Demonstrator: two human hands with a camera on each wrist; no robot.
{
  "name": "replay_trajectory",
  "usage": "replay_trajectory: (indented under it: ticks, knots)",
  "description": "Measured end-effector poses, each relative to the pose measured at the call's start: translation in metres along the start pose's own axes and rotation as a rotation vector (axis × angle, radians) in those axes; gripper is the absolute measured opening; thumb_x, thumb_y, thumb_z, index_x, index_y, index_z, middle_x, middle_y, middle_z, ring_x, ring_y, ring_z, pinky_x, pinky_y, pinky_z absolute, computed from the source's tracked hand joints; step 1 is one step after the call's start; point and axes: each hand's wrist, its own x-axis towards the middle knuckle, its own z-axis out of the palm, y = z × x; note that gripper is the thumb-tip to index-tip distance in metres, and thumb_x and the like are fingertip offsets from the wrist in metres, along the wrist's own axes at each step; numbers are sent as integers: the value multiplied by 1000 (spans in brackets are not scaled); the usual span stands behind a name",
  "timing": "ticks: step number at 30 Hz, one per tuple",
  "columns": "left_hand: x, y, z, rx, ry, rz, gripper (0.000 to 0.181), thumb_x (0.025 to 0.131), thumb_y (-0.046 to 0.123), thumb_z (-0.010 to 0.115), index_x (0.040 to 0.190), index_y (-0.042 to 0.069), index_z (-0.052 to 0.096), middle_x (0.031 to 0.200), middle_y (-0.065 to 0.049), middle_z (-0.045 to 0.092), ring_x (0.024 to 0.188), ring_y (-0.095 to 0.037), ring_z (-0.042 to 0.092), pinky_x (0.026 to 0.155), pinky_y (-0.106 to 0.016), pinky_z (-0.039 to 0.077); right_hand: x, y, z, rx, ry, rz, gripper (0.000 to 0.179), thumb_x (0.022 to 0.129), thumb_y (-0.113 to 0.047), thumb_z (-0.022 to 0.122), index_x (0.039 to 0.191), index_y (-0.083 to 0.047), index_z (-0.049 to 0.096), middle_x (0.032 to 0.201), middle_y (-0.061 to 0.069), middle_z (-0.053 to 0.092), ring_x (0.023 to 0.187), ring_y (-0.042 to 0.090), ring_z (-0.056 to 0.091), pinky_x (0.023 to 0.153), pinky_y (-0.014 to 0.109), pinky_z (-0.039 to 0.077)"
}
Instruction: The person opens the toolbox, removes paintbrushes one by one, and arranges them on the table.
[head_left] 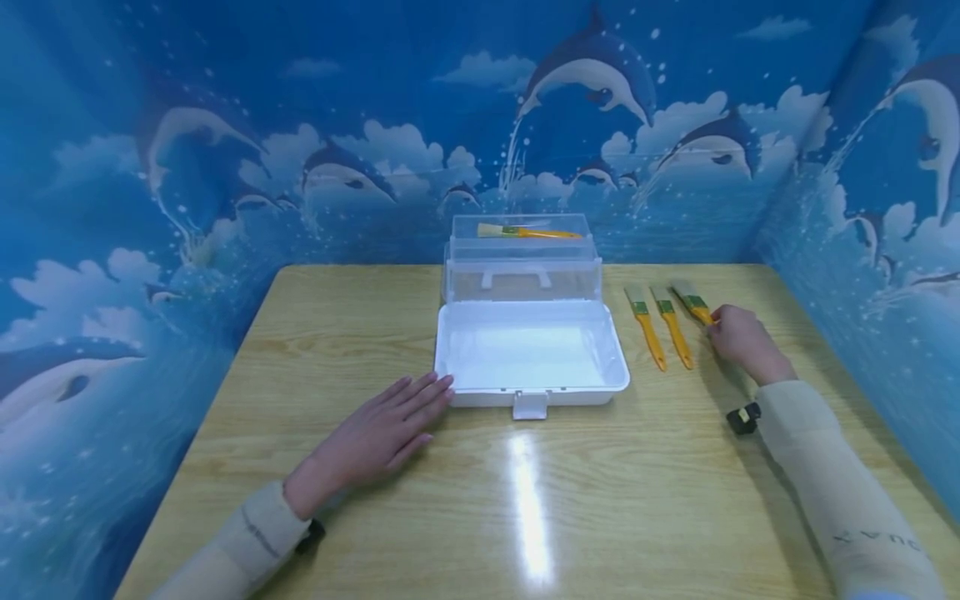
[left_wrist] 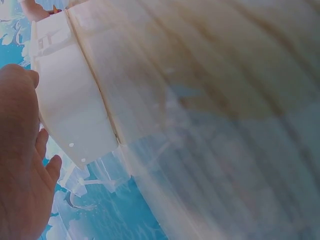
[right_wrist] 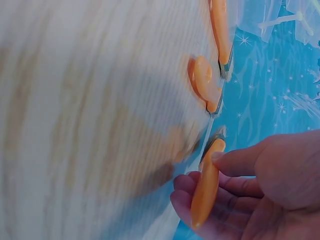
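A white plastic box (head_left: 480, 399) with a front latch stands at the middle of the table, its clear lid (head_left: 465, 279) raised behind it. My left hand (head_left: 378, 435) lies with fingers straight, the fingertips right at the box's front left corner. Over on the right, my right hand (head_left: 748, 343) pinches the orange handle of a paintbrush (head_left: 690, 298) between thumb and fingers. That paintbrush (right_wrist: 206, 192) shows its handle along the fingers in the right wrist view. Beside it lie a second paintbrush (head_left: 672, 329) and a third paintbrush (head_left: 647, 330), bristles pointing away.
Another paintbrush (head_left: 546, 232) rests across the raised clear part at the back of the box. The wooden table (head_left: 330, 325) meets a blue dolphin-print backdrop (head_left: 390, 200) behind and at both sides. A glare streak crosses the table in front of the box.
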Motion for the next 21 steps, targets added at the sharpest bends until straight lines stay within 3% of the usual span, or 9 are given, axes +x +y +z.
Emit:
replay_trajectory:
  ticks: [9,17,21]
  knots:
    - [0,1,-1,2,9,9,62,109,32,44,162,9,23,170,-4,18,157,-23,17,129,-45,19,-2,0,-3,-23,-38,38,46,103,-9,43,132,27,42,128,49,48,105,55,59,80,60,54]
    - [0,1,0,8,25,16,61,109,32,45,162,9,24,170,-4,19,157,-23,18,129,-45,19,-2,0,0,-38,-12,32,42,100,-9,45,125,25,49,118,46,55,88,46,63,71,56,54]
    - [0,1,0,5,25,14,61,109,32,45,162,9,24,170,-4,19,157,-23,18,129,-45,19,-1,0,2,-55,19,36,32,99,-10,47,111,18,56,100,37,61,73,37,58,58,47,50]
